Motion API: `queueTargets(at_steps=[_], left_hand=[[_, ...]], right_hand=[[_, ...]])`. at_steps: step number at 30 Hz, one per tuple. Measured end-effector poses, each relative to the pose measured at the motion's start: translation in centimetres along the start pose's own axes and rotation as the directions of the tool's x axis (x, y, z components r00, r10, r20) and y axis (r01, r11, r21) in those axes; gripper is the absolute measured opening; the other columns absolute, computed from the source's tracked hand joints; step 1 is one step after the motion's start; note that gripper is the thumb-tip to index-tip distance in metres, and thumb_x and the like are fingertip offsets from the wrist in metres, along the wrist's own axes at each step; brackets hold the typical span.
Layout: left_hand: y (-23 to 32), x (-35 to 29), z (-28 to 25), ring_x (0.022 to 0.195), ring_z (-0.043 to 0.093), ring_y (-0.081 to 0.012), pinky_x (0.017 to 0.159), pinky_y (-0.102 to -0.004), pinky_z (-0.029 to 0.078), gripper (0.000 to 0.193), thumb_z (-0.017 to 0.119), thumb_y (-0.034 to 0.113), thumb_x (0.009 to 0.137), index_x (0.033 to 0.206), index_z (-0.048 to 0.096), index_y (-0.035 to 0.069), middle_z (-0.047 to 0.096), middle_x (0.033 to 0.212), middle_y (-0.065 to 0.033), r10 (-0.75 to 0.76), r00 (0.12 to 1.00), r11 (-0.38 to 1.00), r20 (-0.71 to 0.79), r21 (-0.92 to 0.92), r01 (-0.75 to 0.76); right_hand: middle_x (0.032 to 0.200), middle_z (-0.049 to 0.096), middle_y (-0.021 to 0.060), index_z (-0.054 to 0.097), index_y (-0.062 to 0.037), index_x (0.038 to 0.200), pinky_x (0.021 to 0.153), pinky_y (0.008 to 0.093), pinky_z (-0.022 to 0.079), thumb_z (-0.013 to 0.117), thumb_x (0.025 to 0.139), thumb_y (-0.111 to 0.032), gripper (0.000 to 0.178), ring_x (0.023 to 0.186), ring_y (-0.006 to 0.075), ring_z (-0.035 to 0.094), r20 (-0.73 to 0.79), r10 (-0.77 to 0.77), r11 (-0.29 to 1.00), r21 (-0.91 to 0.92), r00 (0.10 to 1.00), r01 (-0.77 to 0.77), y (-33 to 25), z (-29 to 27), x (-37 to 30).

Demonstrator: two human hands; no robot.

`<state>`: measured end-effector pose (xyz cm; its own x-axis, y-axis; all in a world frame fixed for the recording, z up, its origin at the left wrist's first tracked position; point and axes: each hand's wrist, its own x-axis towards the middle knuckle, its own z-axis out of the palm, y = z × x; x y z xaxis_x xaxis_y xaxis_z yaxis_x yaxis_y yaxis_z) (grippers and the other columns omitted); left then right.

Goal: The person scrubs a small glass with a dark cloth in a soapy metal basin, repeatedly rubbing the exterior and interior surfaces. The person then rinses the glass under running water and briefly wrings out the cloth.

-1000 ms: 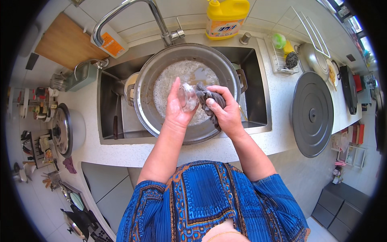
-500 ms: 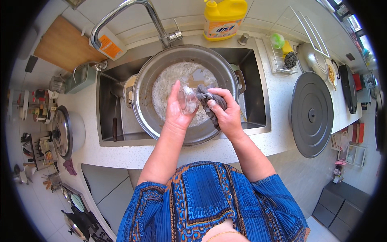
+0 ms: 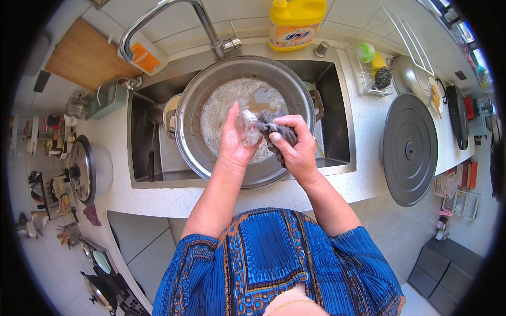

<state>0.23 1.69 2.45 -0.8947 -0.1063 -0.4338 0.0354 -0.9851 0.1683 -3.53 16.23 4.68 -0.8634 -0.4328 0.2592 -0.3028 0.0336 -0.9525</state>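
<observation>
My left hand point(image 3: 235, 138) cradles a small clear glass point(image 3: 247, 128), which lies on its side against the palm with some suds on it. In my right hand point(image 3: 296, 146) is a bunched dark grey cloth point(image 3: 271, 129); its front end presses at the mouth of the glass, and I cannot tell how far inside it reaches. Both hands are above a large round metal pot point(image 3: 196, 158) that sits over the sink. Foamy, cloudy water point(image 3: 224, 102) covers the pot's bottom.
A steel sink point(image 3: 336, 126) surrounds the pot, with a chrome faucet point(image 3: 211, 34) behind it. At the back stands a yellow detergent jug point(image 3: 297, 23). To the right are a wire rack point(image 3: 363, 79) with scrubbers and a large grey lid point(image 3: 410, 174). A lidded pot point(image 3: 100, 168) stands left.
The view has shifted slightly. My right hand and the cloth have turned a little at the glass; the left hand keeps its hold on the glass.
</observation>
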Motion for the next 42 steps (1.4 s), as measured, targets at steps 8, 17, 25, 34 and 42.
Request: queueTargets(at_steps=[8, 17, 25, 34, 42], left_hand=[[-0.3, 0.0, 0.5, 0.081, 0.066, -0.0233, 0.075, -0.0388, 0.055, 0.038, 0.056, 0.041, 0.089, 0.097, 0.062, 0.005, 0.067, 0.09, -0.01, 0.016, 1.0, 1.0, -0.023, 0.014, -0.016], [-0.6, 1.4, -1.7, 0.084, 0.065, -0.0236, 0.08, -0.0385, 0.054, 0.043, 0.052, 0.042, 0.09, 0.1, 0.061, 0.001, 0.066, 0.097, -0.0124, -0.008, 1.0, 1.0, -0.029, 0.019, 0.009], [-2.0, 0.7, -0.4, 0.08, 0.066, -0.0185, 0.069, -0.0331, 0.057, 0.028, 0.059, 0.032, 0.089, 0.103, 0.062, 0.008, 0.068, 0.089, -0.0076, 0.067, 0.992, 0.994, -0.107, 0.094, -0.057], [0.1, 1.4, -1.1, 0.068, 0.067, -0.0179, 0.054, -0.0321, 0.058, 0.028, 0.058, 0.036, 0.089, 0.094, 0.063, 0.009, 0.068, 0.081, -0.0061, 0.016, 0.996, 0.999, -0.091, -0.042, -0.02], [0.2, 1.2, -0.6, 0.068, 0.067, -0.0188, 0.054, -0.0323, 0.057, 0.027, 0.06, 0.036, 0.088, 0.083, 0.064, 0.01, 0.068, 0.08, -0.0058, 0.005, 0.996, 0.998, -0.092, -0.054, -0.01]], right_hand=[[0.094, 0.058, 0.0109, 0.062, -0.0074, 0.101, 0.078, 0.0328, 0.048, 0.073, 0.072, -0.004, 0.031, 0.087, 0.0266, 0.059, -0.014, -0.165, 0.979, -0.122, 0.986, 0.162, -0.5, 0.1, 0.1], [0.088, 0.057, 0.0092, 0.064, -0.011, 0.097, 0.07, 0.0343, 0.049, 0.072, 0.072, -0.008, 0.027, 0.08, 0.028, 0.059, 0.074, -0.109, 0.974, -0.193, 0.991, 0.121, 0.3, 2.1, 1.1], [0.087, 0.064, 0.0081, 0.061, -0.0044, 0.094, 0.073, 0.0285, 0.047, 0.063, 0.083, -0.01, 0.013, 0.08, 0.0165, 0.06, 0.111, 0.223, 0.971, 0.065, 0.969, -0.231, 1.3, 0.5, 4.8], [0.098, 0.062, 0.0036, 0.056, -0.0031, 0.108, 0.079, 0.0239, 0.045, 0.059, 0.089, -0.009, 0.02, 0.089, 0.0089, 0.055, 0.084, 0.252, 0.943, 0.204, 0.964, -0.264, 0.7, -0.4, 2.3], [0.101, 0.061, 0.0077, 0.057, -0.0027, 0.104, 0.085, 0.0281, 0.045, 0.063, 0.084, -0.005, 0.021, 0.095, 0.0161, 0.058, 0.078, 0.114, 0.987, 0.105, 0.99, -0.122, 0.3, -0.4, 1.4]])
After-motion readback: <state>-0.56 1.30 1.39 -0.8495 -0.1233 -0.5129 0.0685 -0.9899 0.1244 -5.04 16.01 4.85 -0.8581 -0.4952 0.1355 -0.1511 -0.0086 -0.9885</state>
